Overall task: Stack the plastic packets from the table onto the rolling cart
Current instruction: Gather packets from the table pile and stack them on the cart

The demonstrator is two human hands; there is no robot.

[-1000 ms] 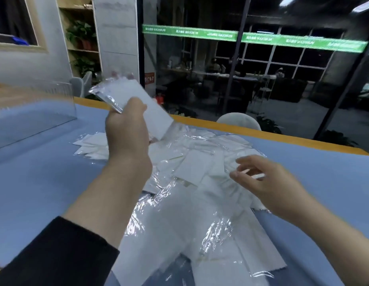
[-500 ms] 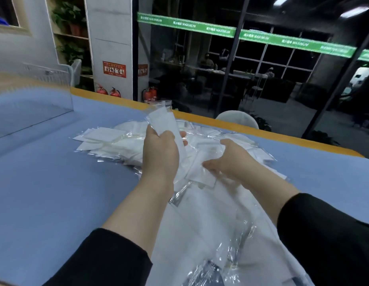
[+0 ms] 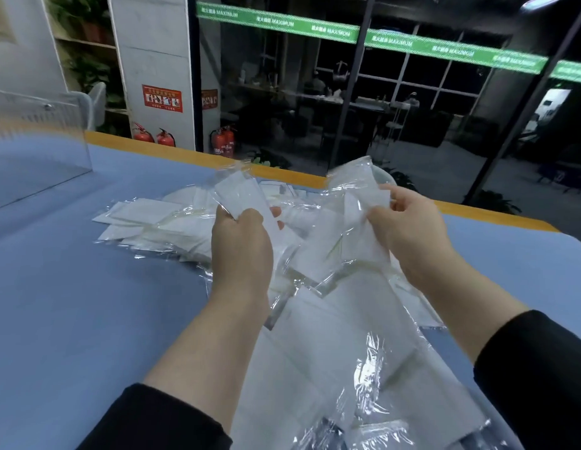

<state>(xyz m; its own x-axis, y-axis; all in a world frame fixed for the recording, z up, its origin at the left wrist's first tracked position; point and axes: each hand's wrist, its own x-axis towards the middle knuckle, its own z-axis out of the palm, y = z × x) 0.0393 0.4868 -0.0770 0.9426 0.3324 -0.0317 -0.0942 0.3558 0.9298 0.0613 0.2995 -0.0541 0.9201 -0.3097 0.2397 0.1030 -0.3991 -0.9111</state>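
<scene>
A heap of clear plastic packets [image 3: 334, 326] with white contents lies spread over the blue table [image 3: 71, 303], from the middle toward the near right. My left hand [image 3: 242, 251] is shut on one packet [image 3: 240, 198] that stands upright above the heap. My right hand [image 3: 409, 228] is shut on a second packet [image 3: 357, 196], lifted off the heap to the right of the first. No rolling cart is in view.
A clear acrylic box [image 3: 39, 141] stands at the table's far left. The table's orange far edge [image 3: 172, 152] runs across the back. Behind it are fire extinguishers [image 3: 154, 136], a pillar and a dark glass wall. More packets [image 3: 146, 219] lie flat at the heap's left.
My right hand has closed on a packet from the heap and raised it. My left hand has kept hold of its packet and dropped lower, toward the middle. The view has tilted up.
</scene>
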